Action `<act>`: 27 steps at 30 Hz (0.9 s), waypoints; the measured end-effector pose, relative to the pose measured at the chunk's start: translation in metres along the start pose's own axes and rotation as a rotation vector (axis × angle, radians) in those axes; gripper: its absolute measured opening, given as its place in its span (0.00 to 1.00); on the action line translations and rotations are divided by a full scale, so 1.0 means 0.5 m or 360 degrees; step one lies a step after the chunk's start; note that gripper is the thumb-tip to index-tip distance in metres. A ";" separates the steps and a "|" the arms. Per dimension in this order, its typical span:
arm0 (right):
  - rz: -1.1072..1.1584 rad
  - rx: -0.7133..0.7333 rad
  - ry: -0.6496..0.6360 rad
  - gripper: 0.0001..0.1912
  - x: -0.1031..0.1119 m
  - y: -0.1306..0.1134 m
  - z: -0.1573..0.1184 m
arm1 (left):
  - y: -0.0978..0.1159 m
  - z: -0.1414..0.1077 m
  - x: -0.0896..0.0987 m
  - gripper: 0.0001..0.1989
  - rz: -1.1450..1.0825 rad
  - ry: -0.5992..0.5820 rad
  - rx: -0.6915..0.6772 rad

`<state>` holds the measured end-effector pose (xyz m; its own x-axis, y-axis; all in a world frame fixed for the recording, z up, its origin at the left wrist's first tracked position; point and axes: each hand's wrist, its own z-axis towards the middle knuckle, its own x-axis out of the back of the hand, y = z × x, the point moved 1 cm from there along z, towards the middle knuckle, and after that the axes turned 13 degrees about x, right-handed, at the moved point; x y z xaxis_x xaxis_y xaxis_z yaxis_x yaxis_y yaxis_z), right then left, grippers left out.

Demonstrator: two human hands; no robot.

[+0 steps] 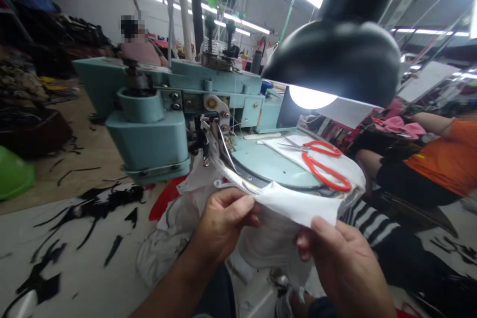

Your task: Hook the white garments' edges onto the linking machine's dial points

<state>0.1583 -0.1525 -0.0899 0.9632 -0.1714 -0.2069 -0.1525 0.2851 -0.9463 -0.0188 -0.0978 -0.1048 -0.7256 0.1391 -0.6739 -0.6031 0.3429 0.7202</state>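
Both hands pinch the edge of a white piece of fabric [298,202] at the front of a round toothed machine dial. My left hand [229,218] grips the fabric's left end, close to the dial's metal teeth [234,176]. Further right, my right hand [339,253] holds the other end between thumb and fingers, so the edge is stretched between them. More white cloth hangs below the dial. On the pale blue dial plate [272,159] lie scissors with red handles [326,166], their blades pointing left, beside a white cloth piece [343,164].
The blue-green machine body [149,139] stands behind and left of the dial. A lit black lamp [335,64] hangs low over it. Dark fabric scraps [108,208] litter the floor at left. A person in orange [447,159] sits at right; another person [143,52] is behind the machine.
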 end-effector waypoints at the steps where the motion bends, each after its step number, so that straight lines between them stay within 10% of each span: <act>1: -0.0002 0.0009 0.0004 0.19 0.001 -0.003 -0.001 | 0.000 0.000 -0.001 0.13 0.0007 0.0001 -0.0004; 27: 0.0050 -0.0070 0.0182 0.19 0.008 0.021 0.004 | -0.001 -0.004 -0.002 0.10 0.0277 0.0125 -0.0195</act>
<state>0.1612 -0.1483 -0.0999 0.9266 -0.2702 -0.2615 -0.1944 0.2511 -0.9483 -0.0185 -0.1000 -0.1043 -0.8428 0.1121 -0.5264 -0.4990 0.2038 0.8423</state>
